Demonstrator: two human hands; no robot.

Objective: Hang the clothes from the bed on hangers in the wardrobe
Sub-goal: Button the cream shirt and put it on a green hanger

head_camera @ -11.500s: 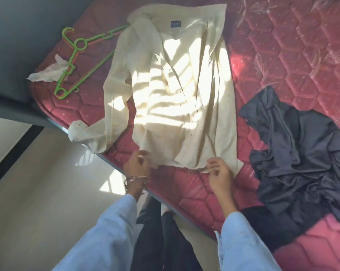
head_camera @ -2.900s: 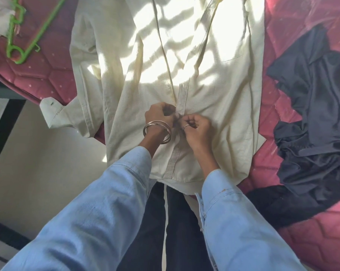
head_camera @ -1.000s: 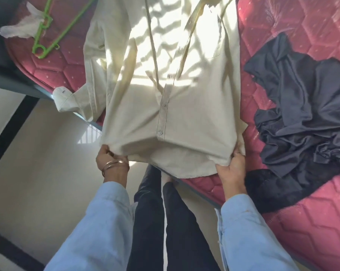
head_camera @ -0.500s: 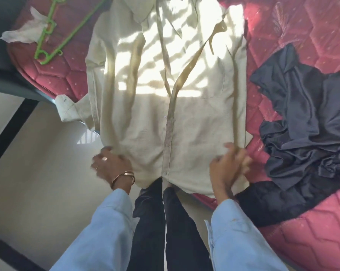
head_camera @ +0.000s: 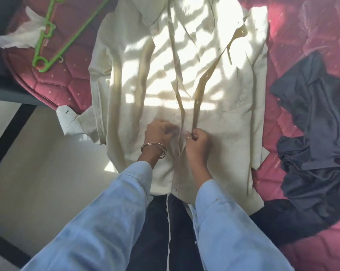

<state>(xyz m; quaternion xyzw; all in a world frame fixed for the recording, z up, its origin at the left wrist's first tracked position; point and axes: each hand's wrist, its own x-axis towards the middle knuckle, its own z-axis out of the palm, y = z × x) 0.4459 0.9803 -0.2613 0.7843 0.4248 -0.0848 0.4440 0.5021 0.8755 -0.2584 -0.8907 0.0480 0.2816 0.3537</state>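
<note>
Both hands, left hand (head_camera: 159,132) and right hand (head_camera: 197,142), are pinching the placket of the cream cotton shirt (head_camera: 220,106) lying on the maroon quilted bed (head_camera: 63,83); aligning edges before buttoning probably helps.

Striped sunlight glares on the shirt (head_camera: 184,79); edges dim, slightly warped.

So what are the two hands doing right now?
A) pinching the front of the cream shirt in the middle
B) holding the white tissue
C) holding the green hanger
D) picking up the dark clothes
A: the left hand and right hand both pinch the cream shirt along its button strip.
</note>
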